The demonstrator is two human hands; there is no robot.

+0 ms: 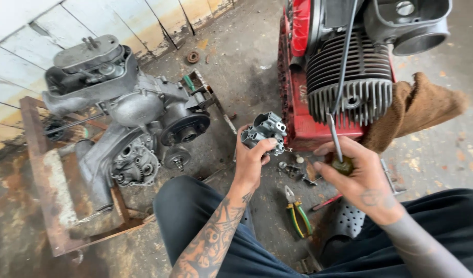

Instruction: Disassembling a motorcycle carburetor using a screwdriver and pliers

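My left hand [253,159] grips a small grey metal carburettor body [267,131], held up above the floor in the middle of the view. My right hand [360,175] is closed on a screwdriver [335,138] with a dark yellowish handle; its shaft points up toward the finned engine cylinder [349,82]. The screwdriver tip is apart from the carburettor, just to its right. Small loose metal parts [293,170] lie on the floor between my hands.
A grey engine block [128,113] rests on a rusty metal frame [46,195] at the left. A red machine housing [298,118] stands ahead, with a brown rag [421,105] draped at its right. Pliers with green-yellow handles [297,213] lie by my knees.
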